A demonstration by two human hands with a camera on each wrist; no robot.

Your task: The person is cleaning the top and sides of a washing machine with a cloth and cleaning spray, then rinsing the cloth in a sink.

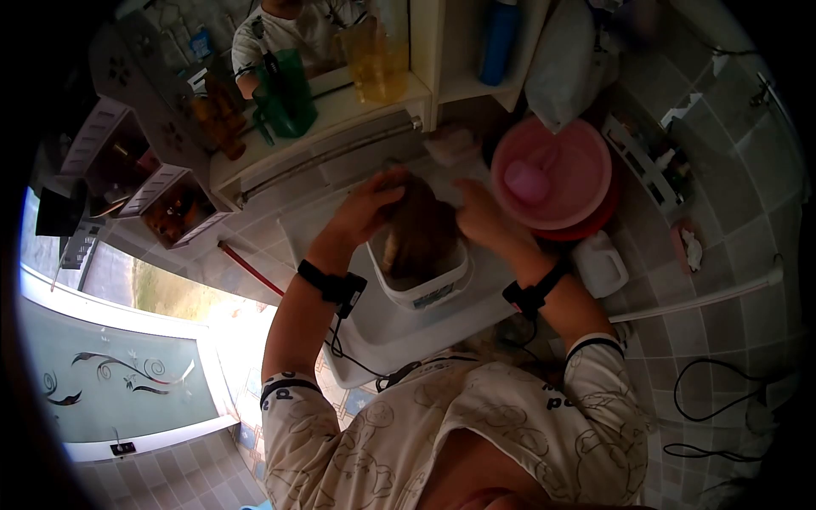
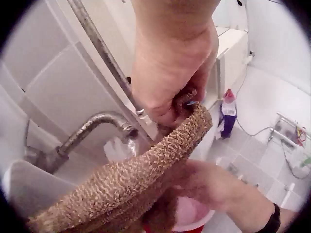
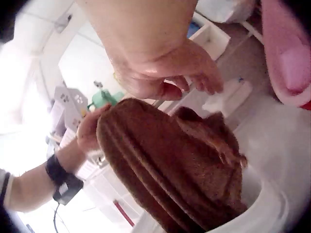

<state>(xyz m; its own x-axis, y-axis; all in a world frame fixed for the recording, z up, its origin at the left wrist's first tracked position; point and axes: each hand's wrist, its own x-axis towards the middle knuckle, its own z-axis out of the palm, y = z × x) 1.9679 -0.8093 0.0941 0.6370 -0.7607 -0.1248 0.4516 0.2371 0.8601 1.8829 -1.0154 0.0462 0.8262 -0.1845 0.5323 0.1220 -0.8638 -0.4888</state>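
A wet-looking brown towel [image 1: 422, 225] hangs in folds, its lower part inside a white tub [image 1: 425, 296] that stands in the sink [image 1: 361, 327]. My left hand [image 1: 367, 204] pinches the towel's upper edge; the left wrist view shows the fingers bunched around the towel's [image 2: 126, 179] corner. On the other side, my right hand [image 1: 486, 217] is beside the towel. Seen in the right wrist view, its fingers are loosely bent above the towel [image 3: 165, 160], with a gap between them and the fabric.
A pink basin [image 1: 591, 153] with a pink dipper [image 1: 525, 182] inside sits on a red basin to the right. Near it stands a white jug [image 1: 600, 265]. A metal faucet [image 2: 92, 127] projects over the sink. Ahead, a shelf [image 1: 331, 127] carries a green pitcher [image 1: 289, 100].
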